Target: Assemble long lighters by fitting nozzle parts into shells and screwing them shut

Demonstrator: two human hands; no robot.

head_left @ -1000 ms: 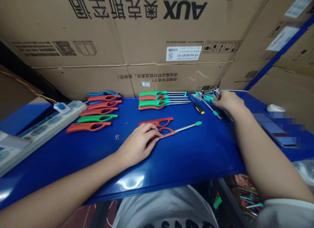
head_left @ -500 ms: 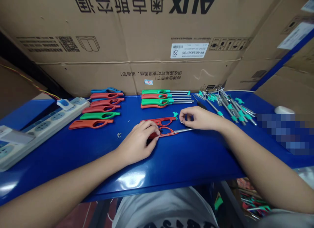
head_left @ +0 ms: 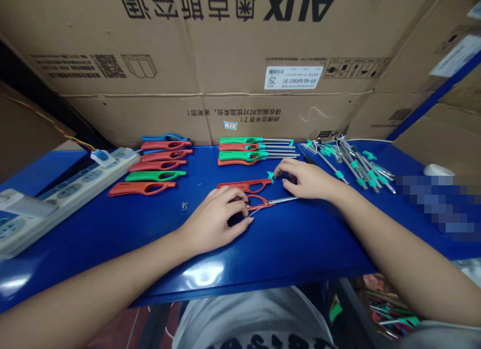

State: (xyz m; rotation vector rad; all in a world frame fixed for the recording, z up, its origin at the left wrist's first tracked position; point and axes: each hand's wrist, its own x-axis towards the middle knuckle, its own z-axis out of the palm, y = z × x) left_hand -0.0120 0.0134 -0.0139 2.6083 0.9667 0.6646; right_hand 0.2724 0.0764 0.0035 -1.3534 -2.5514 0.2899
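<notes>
The left hand (head_left: pixel 216 221) rests, fingers bent, over an open red handle shell (head_left: pixel 266 203); whether it grips is hidden. From that shell a metal tube (head_left: pixel 281 201) extends beneath the right hand (head_left: pixel 310 181), whose thumb and forefinger are parted, seemingly holding nothing, beside a green piece (head_left: pixel 271 177). A second red shell (head_left: pixel 231 183) lies just beyond the left fingers. Light, steady left-hand pressure should probably keep loose parts seated.
</notes>
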